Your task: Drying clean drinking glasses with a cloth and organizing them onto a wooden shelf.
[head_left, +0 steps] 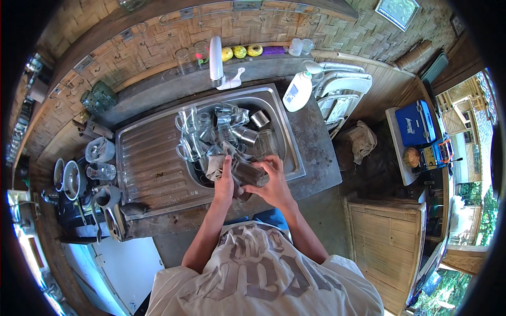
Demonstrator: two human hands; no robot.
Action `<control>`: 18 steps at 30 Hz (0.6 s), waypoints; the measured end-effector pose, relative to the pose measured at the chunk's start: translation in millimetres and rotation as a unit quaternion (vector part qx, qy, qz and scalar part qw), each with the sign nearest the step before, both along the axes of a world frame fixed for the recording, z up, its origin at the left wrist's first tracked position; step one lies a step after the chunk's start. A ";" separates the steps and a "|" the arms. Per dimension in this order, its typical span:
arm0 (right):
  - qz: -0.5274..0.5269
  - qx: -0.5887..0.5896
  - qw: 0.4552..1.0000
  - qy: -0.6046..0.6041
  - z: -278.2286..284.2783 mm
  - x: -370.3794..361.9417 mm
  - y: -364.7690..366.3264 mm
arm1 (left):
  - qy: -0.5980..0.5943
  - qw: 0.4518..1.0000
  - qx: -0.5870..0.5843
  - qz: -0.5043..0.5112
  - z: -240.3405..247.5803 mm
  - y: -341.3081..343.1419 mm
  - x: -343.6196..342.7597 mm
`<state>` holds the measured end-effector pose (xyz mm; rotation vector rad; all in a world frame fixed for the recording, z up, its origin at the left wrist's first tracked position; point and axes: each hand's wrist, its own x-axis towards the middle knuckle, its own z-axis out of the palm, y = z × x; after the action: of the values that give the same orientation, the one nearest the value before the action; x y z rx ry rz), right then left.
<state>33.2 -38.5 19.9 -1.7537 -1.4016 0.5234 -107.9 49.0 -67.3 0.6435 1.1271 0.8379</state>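
Note:
Over the near edge of the steel sink basin (289, 138), both hands are busy with one drinking glass (249, 174). My right hand (273, 180) curls its fingers and thumb round the right side of the clear glass. A greyish cloth (215, 167) is bunched in my left hand (225, 181), pressed against the glass's left end. Behind them, the basin is heaped with glass mugs (188, 122), more glasses (268, 141) and shiny metal cups (259, 118). Part of the cloth lies hidden behind my left fingers.
A white tap (215, 63) rises behind the sink. The ribbed drainboard (153, 152) extends left, with pans (74, 179) and a glass jar (101, 170) beyond it. A white bottle (299, 91) stands at the basin's back right, near white folding chairs (342, 87). Further right sits a blue cooler (415, 124).

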 end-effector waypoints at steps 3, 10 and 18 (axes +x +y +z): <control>-0.001 -0.029 0.990 0.137 -3.1 21.4 -8.2 | 0.136 0.974 0.181 -0.008 14.3 -11.7 24.2; -0.133 -0.089 0.894 0.418 -17.4 62.1 -37.3 | 0.048 0.985 0.156 -0.063 41.1 -25.9 100.1; -0.316 0.009 0.939 0.140 -22.1 152.6 -79.2 | 0.001 0.957 -0.030 -0.289 35.3 -49.0 196.8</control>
<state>185.8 -117.7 -2.2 -1.8978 -0.5898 0.3795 88.9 0.0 -32.0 0.8657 0.8898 0.2989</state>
